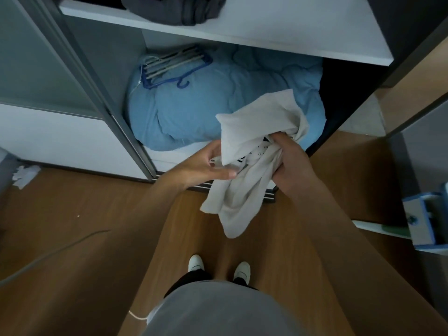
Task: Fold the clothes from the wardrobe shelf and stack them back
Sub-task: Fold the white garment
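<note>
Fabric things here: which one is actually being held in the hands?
The white garment: the right hand grips it while the left hand touches its edge. The dark clothes lie on the shelf, the blue duvet below.

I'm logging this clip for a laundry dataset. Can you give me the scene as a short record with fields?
garment: white garment with dark print, bunched, hanging unfolded
right hand: right hand grips the garment
left hand: left hand touches its edge, fingers loosely extended
upper shelf: white shelf bearing dark grey clothes
lower compartment: blue duvet with hangers on it
</note>
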`<state>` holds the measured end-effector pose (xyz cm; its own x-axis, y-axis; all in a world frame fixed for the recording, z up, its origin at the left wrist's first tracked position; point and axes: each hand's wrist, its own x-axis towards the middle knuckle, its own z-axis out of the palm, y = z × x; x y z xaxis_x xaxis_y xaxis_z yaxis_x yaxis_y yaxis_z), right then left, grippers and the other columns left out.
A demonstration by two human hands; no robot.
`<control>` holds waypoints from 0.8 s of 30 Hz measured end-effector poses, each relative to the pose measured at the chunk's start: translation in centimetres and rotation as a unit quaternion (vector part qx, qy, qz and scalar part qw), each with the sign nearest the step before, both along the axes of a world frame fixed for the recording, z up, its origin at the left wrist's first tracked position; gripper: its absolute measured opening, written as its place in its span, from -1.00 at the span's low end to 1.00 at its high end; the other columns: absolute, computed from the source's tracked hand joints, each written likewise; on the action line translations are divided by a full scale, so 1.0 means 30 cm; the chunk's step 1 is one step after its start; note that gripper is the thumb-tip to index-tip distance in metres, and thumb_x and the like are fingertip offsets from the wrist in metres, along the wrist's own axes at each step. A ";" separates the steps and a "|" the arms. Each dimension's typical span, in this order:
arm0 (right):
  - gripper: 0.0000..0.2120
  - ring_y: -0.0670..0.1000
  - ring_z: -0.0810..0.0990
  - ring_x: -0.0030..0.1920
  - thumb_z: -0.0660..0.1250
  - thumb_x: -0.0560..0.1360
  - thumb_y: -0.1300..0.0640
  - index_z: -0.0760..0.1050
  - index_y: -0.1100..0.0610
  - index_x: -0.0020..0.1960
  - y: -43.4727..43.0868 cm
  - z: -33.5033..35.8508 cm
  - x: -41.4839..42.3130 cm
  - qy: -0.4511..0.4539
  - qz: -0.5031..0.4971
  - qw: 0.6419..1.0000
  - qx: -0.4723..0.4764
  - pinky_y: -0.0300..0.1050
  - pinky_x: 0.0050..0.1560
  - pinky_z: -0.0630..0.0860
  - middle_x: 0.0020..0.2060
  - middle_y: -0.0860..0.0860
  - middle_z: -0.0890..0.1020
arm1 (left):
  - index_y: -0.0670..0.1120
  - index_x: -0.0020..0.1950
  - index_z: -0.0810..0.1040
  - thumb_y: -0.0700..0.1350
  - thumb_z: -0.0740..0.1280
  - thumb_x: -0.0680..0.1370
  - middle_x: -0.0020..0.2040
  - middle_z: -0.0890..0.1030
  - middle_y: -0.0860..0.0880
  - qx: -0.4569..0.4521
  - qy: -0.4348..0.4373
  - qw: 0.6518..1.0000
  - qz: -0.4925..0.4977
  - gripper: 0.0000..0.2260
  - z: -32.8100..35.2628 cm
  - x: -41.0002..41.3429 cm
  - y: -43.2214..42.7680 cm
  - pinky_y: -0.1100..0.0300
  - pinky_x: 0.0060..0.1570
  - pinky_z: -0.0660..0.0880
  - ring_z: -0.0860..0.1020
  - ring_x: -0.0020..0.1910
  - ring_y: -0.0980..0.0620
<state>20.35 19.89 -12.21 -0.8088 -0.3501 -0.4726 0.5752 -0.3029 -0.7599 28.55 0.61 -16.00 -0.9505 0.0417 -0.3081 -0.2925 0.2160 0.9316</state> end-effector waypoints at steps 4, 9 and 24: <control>-0.69 0.07 0.69 0.13 0.41 0.54 0.14 0.58 0.16 0.26 -0.008 0.008 -0.010 -0.006 0.003 1.000 -0.028 0.00 0.13 0.62 0.13 0.09 0.70 | 0.10 0.15 0.58 -0.03 0.46 0.53 0.07 0.66 0.14 -0.003 0.072 0.992 0.102 -0.79 0.027 -0.063 0.054 0.17 0.14 0.52 0.61 0.07 0.24; -0.61 0.07 0.69 0.14 0.48 0.49 0.08 0.56 0.12 0.29 0.058 -0.028 -0.038 0.026 0.002 1.000 0.006 0.02 0.13 0.62 0.13 0.07 0.71 | -0.28 0.07 0.61 -0.34 0.30 0.59 -0.05 0.64 -0.21 0.041 0.131 0.970 0.202 -0.88 0.099 -0.107 0.038 -0.05 0.13 0.53 0.60 -0.04 -0.09; -0.29 -0.19 0.45 0.33 0.52 0.46 0.11 0.25 0.03 0.51 0.022 0.039 -0.049 0.432 0.247 0.814 0.298 -0.34 0.29 0.41 0.36 -0.10 0.46 | -0.11 -0.09 0.69 -0.16 0.35 0.61 -0.26 0.67 -0.04 -0.113 0.157 0.981 -0.027 -0.85 0.269 -0.186 0.086 0.23 -0.26 0.44 0.55 -0.30 0.16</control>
